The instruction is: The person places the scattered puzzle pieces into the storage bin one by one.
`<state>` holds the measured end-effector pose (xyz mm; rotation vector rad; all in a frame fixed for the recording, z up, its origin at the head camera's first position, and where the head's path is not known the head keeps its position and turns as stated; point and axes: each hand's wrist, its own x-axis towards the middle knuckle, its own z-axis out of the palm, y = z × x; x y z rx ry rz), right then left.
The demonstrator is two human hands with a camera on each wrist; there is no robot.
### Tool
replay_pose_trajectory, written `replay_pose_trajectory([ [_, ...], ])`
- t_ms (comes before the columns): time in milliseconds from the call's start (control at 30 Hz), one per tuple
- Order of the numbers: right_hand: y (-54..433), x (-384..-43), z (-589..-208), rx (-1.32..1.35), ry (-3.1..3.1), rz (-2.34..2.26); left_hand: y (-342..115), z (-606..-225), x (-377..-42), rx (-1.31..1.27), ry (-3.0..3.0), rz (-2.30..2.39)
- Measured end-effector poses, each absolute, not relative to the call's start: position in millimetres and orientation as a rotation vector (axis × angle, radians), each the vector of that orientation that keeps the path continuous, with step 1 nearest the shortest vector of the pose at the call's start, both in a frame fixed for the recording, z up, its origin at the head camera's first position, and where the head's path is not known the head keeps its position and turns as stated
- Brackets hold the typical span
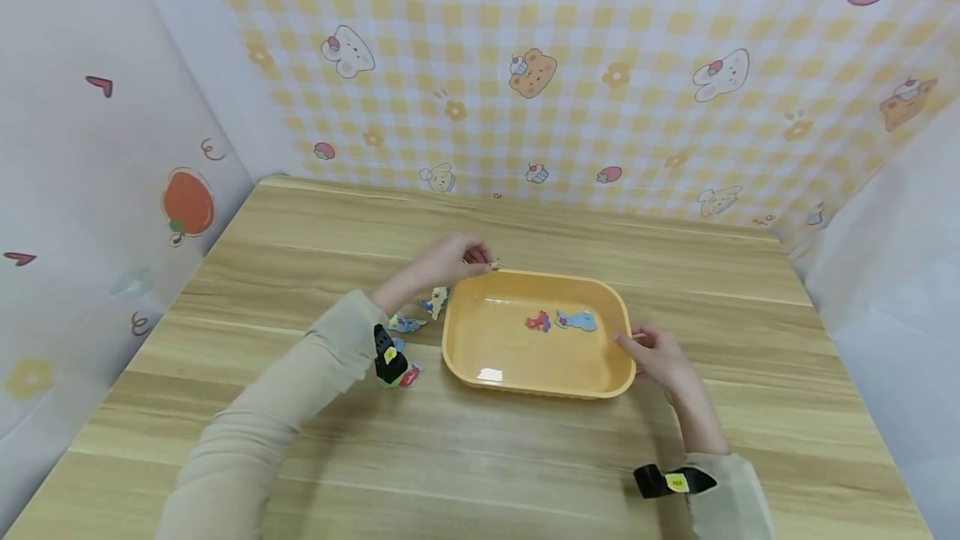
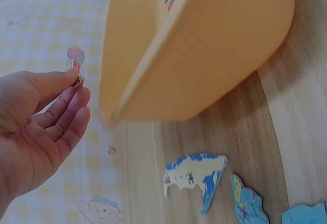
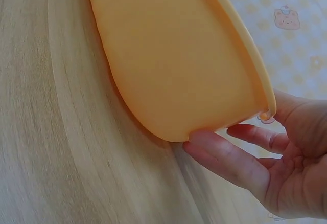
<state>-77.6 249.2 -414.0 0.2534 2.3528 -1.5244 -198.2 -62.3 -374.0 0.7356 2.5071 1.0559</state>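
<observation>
A yellow plastic tub [image 1: 517, 365] stands on the table, with a red-and-blue puzzle piece [image 1: 537, 322] and a light-blue puzzle piece [image 1: 577, 321] lying flat inside. Between thumb and fingertips, my left hand [image 1: 455, 258] pinches a small colourful puzzle piece [image 2: 76, 66] at the tub's far left corner, beside the rim. My right hand [image 1: 662, 357] grips the tub's right end, thumb over the rim and fingers against the outer wall [image 3: 168, 70]. Left of the tub lies a cream-and-blue puzzle piece [image 2: 191, 172], close to a light-blue patterned piece [image 2: 248, 199].
More loose pieces, one of them red and green [image 1: 409, 375], lie partly hidden under the left wrist. The wooden table [image 1: 480, 465] extends around the tub, backed by a yellow-checked cloth [image 1: 570, 132] and flanked by white cloth on both sides.
</observation>
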Motion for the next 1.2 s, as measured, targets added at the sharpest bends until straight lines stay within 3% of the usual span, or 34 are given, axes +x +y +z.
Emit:
replay_pose_trajectory([
  [433,250,-78,-415,0.256,2.355,-1.519,-26,-389,-194,0.996,2.509,0.761],
  [900,244,-76,-416,0.251,2.36,-1.534,1,-511,-254,1.187,2.494,0.467],
  [1200,244,-77,-417,0.256,2.339,-1.553,1,-412,-190,0.98,2.537,0.387],
])
